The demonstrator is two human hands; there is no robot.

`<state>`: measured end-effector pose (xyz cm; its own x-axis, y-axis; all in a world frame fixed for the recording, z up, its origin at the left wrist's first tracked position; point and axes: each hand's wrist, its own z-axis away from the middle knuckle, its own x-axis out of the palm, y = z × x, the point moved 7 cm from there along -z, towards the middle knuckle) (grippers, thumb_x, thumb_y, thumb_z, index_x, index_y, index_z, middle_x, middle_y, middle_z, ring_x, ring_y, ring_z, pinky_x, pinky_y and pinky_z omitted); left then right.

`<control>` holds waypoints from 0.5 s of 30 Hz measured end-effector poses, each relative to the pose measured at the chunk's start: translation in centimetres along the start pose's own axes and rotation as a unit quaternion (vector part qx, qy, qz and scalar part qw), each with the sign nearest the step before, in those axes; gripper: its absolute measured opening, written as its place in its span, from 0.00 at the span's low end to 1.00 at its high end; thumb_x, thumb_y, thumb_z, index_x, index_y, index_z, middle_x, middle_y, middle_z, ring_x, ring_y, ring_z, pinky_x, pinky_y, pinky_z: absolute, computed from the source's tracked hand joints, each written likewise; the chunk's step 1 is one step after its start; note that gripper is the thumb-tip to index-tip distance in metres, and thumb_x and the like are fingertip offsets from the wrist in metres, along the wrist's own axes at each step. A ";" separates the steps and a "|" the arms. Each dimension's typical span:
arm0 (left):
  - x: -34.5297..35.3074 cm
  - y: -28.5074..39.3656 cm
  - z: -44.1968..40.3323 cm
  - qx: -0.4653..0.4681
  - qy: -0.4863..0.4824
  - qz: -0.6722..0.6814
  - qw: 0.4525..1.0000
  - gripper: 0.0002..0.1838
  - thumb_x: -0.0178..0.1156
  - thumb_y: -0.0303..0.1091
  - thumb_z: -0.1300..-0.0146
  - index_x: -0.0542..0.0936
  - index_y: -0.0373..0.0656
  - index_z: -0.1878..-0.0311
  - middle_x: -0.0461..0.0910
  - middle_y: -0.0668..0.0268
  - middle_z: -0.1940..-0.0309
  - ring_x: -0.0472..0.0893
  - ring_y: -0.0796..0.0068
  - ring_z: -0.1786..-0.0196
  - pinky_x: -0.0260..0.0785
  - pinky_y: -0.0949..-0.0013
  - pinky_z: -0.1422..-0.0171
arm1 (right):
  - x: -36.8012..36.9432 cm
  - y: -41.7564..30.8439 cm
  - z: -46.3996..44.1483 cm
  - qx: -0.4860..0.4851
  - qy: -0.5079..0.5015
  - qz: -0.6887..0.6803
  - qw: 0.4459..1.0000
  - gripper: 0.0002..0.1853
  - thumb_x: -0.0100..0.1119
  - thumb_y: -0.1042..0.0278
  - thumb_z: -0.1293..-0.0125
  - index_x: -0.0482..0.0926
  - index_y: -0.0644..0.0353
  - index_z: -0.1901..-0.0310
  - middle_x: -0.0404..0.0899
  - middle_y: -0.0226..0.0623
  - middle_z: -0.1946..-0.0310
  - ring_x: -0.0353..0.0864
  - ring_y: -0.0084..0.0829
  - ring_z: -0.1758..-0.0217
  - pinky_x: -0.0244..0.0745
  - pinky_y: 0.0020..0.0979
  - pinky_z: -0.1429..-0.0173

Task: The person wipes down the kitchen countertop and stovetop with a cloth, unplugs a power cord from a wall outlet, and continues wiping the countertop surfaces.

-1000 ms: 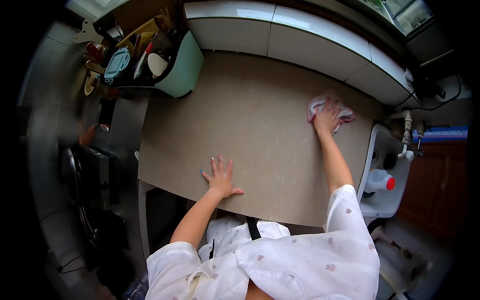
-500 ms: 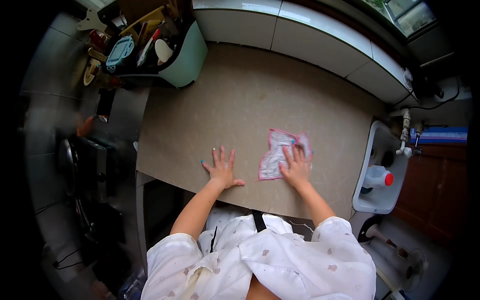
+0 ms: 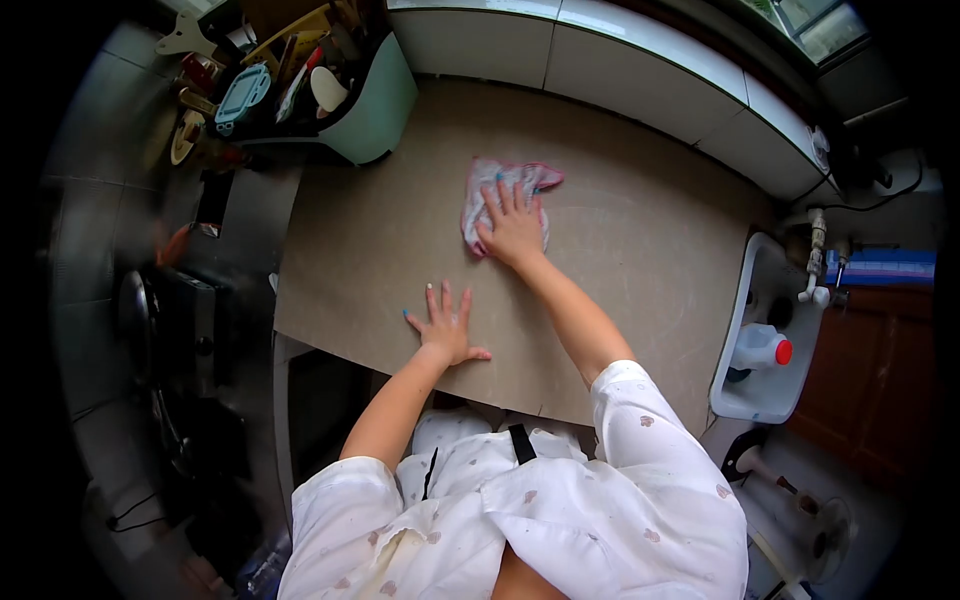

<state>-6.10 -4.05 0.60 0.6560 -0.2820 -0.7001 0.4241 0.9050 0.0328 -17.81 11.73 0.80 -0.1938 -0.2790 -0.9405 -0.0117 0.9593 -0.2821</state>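
Observation:
Flat on the beige countertop [image 3: 620, 290], near its front edge, my left hand [image 3: 446, 328] rests with its fingers spread and nothing in it. My right hand [image 3: 514, 226] lies palm down, fingers spread, on a white cloth with a pink edge [image 3: 477, 210]. It presses the cloth against the middle of the counter, farther from me than my left hand. Part of the cloth is hidden under the palm, and a corner sticks out to the right.
A pale green bin [image 3: 378, 115] of utensils stands at the back left. On the right, a white sink [image 3: 722, 385] holds a plastic jug with a red cap [image 3: 762, 348] under a tap [image 3: 815, 270]. White tiles [image 3: 640, 85] line the back edge.
My right hand and the cloth have moved from the far right, in toward me, then left and away to the counter's middle. My left hand has stayed in place.

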 end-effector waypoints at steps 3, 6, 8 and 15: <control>-0.4 -0.1 -0.3 -0.001 -0.009 -0.018 1.000 0.67 0.59 0.74 0.68 0.32 0.53 0.31 0.22 0.51 0.32 0.24 0.41 0.32 0.33 0.21 0.45 | -1.4 -2.8 5.2 -0.080 -0.014 -0.055 0.995 0.32 0.50 0.48 0.46 0.61 0.44 0.38 0.59 0.40 0.37 0.58 0.42 0.35 0.43 0.56 0.34; -0.5 0.1 0.3 -0.001 -0.013 -0.018 1.000 0.67 0.59 0.74 0.68 0.32 0.53 0.31 0.22 0.51 0.32 0.24 0.42 0.31 0.33 0.21 0.45 | -4.2 1.5 11.8 -0.025 -0.062 -0.019 0.998 0.32 0.51 0.49 0.45 0.60 0.40 0.37 0.58 0.38 0.37 0.56 0.39 0.34 0.43 0.59 0.35; -1.1 0.1 0.5 0.005 0.002 -0.004 1.000 0.67 0.59 0.74 0.68 0.32 0.53 0.31 0.22 0.51 0.32 0.24 0.42 0.31 0.33 0.21 0.45 | -6.7 6.0 16.3 0.033 -0.054 0.021 0.998 0.32 0.53 0.50 0.46 0.60 0.39 0.37 0.58 0.38 0.37 0.54 0.39 0.33 0.39 0.63 0.36; -0.8 -0.2 0.7 0.039 0.025 0.026 0.999 0.65 0.60 0.71 0.65 0.35 0.52 0.31 0.24 0.51 0.32 0.27 0.42 0.31 0.33 0.22 0.44 | -10.5 16.8 22.1 0.362 -0.043 0.199 0.910 0.34 0.47 0.43 0.42 0.53 0.35 0.34 0.45 0.41 0.32 0.41 0.50 0.30 0.33 0.69 0.38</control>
<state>-6.27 -4.22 1.62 0.6468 -0.2172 -0.7310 0.4394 0.8896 0.1244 5.71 29.84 1.80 0.0367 0.0519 -0.9980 0.6976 0.7138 0.0628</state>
